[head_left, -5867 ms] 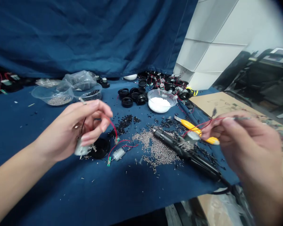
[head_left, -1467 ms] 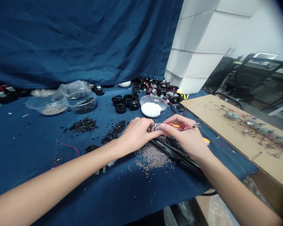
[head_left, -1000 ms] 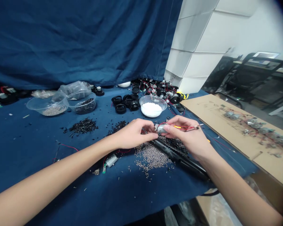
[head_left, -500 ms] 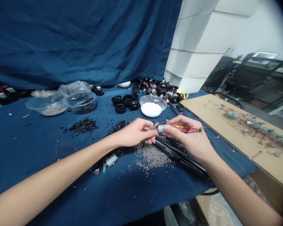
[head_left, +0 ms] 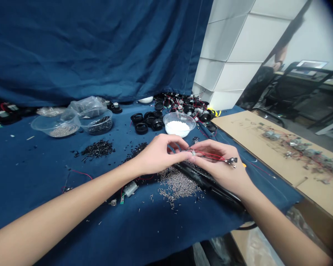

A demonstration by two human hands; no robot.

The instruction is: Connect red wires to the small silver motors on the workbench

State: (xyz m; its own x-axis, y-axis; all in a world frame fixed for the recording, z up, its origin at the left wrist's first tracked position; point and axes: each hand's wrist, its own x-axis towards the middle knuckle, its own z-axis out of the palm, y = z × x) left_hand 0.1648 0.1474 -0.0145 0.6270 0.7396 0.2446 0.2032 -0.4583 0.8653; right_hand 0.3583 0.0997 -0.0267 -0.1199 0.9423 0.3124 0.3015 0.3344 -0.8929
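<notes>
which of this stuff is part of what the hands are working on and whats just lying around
In use:
- left hand
- right hand
- red and black wires, pinched in the right hand

Lying about:
- loose small motor
- pile of small metal pins
- black corded tool
- bowl of white pellets

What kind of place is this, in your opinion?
Probably a small electronics workbench: a wired motor lies on a blue cloth, and more wired motors sit on a cardboard sheet.
</notes>
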